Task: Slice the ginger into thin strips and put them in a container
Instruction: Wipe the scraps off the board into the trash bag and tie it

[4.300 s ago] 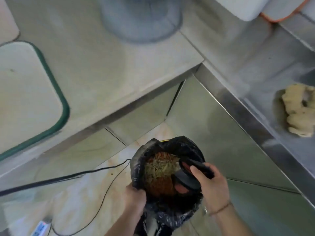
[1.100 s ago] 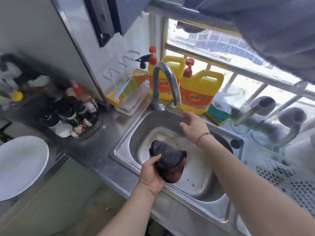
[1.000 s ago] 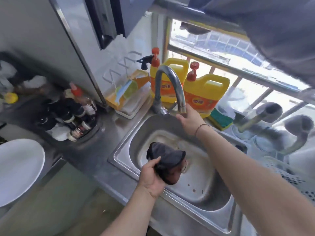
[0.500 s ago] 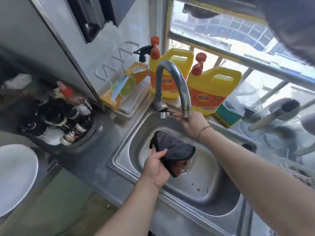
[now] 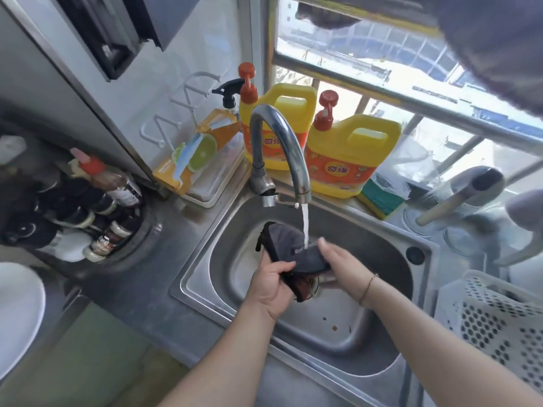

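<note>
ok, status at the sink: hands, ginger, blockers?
Left hand and right hand grip dark grey cloth under running steel tap. Ginger not in view. Nothing blocking.

A steel surface [image 5: 164,259] runs across the frame's middle, with a sink [image 5: 382,327] set into it at centre. Daylight pours through a barred window [image 5: 382,66] at upper right. Pale wall tiles [image 5: 182,48] fill the upper centre, a greenish floor [image 5: 88,362] the lower left.
</note>
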Action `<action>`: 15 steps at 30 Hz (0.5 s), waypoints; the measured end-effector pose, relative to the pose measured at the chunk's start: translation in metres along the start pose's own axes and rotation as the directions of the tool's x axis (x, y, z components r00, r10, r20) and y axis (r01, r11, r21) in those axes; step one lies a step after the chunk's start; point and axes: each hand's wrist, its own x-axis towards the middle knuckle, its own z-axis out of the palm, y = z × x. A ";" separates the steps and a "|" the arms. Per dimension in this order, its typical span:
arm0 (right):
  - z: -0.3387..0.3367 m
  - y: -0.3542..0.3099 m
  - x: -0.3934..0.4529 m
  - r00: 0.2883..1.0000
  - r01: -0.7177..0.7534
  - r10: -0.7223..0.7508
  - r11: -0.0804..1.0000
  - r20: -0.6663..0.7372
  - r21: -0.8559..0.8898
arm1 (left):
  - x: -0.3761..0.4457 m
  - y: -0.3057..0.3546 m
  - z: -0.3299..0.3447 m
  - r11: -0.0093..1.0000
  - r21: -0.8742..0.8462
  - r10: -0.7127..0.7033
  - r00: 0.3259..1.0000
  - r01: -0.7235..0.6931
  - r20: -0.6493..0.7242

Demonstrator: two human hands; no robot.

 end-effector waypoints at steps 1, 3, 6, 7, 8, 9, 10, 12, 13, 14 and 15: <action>0.003 0.011 -0.002 1.000 -0.026 0.026 1.000 0.002 0.010 | 0.004 -0.002 0.000 1.000 0.020 0.013 1.000 -0.012 -0.012; 0.004 0.024 -0.003 0.991 0.059 -0.069 0.994 -0.115 -0.092 | 0.012 -0.002 0.002 0.997 0.064 0.043 0.998 -0.039 -0.053; 0.001 0.021 -0.010 0.957 0.140 -0.170 0.980 -0.235 -0.140 | 0.029 -0.003 0.001 0.993 0.079 0.094 0.983 -0.082 -0.159; 0.002 0.018 -0.013 0.953 0.175 -0.198 0.977 -0.229 -0.119 | 0.035 -0.002 0.002 0.993 0.059 0.107 0.976 -0.097 -0.192; 0.003 0.012 -0.019 0.956 0.200 -0.216 0.975 -0.199 -0.101 | 0.045 -0.003 -0.001 0.995 0.032 0.100 0.968 -0.095 -0.230; 0.005 0.008 -0.023 0.961 0.215 -0.229 0.971 -0.157 -0.102 | 0.050 -0.004 -0.001 0.997 0.020 0.071 0.963 -0.068 -0.262; 0.006 0.003 -0.027 0.962 0.238 -0.250 0.964 -0.108 -0.117 | 0.054 -0.008 -0.001 1.000 0.016 0.021 0.956 -0.017 -0.292; 0.006 -0.008 -0.027 0.959 0.272 -0.279 0.954 -0.044 -0.127 | 0.052 -0.013 0.003 0.989 0.071 -0.103 0.951 0.129 -0.291; 0.006 -0.013 -0.022 0.957 0.278 -0.285 0.954 -0.048 -0.113 | 0.051 -0.014 0.003 0.977 0.101 -0.154 0.949 0.188 -0.276; 0.006 -0.017 -0.015 0.955 0.275 -0.285 0.954 -0.080 -0.116 | 0.052 -0.016 0.004 0.973 0.094 -0.183 0.952 0.211 -0.246; 0.007 -0.021 -0.008 0.950 0.258 -0.281 0.952 -0.136 -0.164 | 0.055 -0.016 0.005 0.973 0.068 -0.203 0.958 0.221 -0.204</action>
